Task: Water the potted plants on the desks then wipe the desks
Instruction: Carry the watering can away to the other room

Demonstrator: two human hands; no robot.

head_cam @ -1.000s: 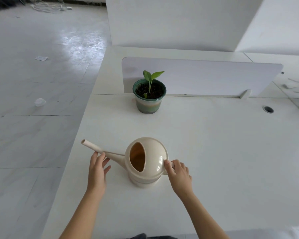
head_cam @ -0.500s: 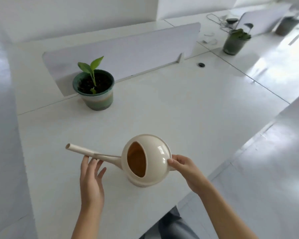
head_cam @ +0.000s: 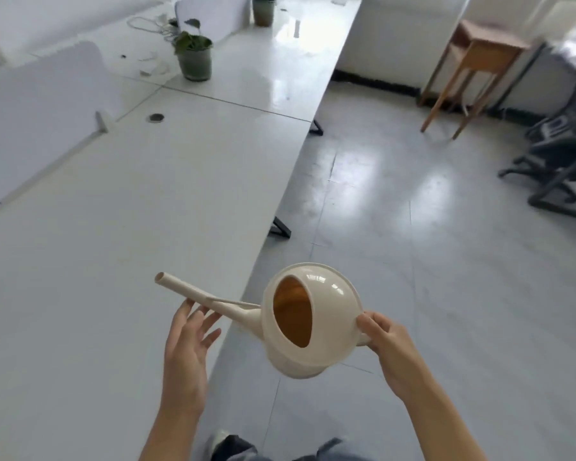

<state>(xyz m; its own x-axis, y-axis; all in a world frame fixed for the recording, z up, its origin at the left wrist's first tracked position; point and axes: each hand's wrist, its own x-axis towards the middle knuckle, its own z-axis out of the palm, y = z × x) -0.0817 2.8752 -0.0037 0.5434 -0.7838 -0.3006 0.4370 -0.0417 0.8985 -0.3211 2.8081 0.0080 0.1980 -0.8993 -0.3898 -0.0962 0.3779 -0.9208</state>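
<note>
Presently noted watering can [head_cam: 313, 321] aloft, off the worktop [head_cam: 97, 227]; body over the floor [head_cam: 413, 227] past the worktop edge, spout reaching back over it. Saw right hand [head_cam: 386, 341] gripping the rear handle, fingers [head_cam: 374, 322] curled round it. Saw left hand [head_cam: 187, 344] beneath the spout, fingers [head_cam: 183, 314] straight and spread, tips touching its underside. Logged potted plant [head_cam: 194, 58] far along the worktop, well apart from the can; second pot [head_cam: 263, 10] beyond.
</note>
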